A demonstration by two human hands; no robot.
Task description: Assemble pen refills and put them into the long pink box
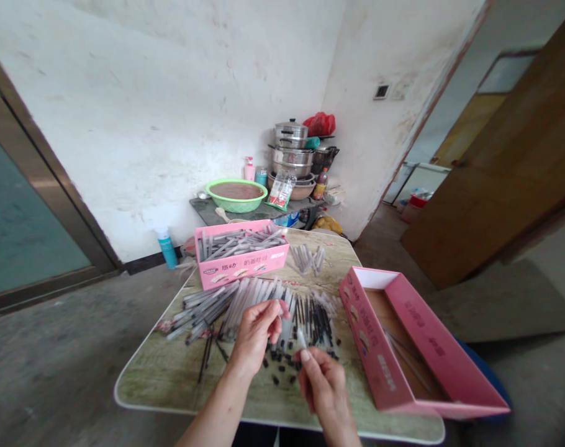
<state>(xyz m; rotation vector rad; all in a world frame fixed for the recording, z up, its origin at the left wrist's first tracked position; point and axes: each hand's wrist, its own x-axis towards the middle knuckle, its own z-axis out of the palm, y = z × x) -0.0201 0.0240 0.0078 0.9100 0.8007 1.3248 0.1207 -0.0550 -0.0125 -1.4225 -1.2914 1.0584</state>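
Right hand (323, 377): small clear piece (302, 337) pinched between thumb and index, tip pointing up, above the table (159, 386). Left hand (262, 324): fingers curled, over the near end of the clear tubes (249, 301); can't tell if it's gripping anything, too blurred. Hands apart, roughly level. Loose black plugs (275, 379) scattered below and between them. Black rods (318, 320) lie just beyond right hand. Gray sticks (207, 312) piled left of the tubes. 2 pink boxes: back box (243, 270) full of sticks, right box (370, 354) has a few thin clear pieces inside.
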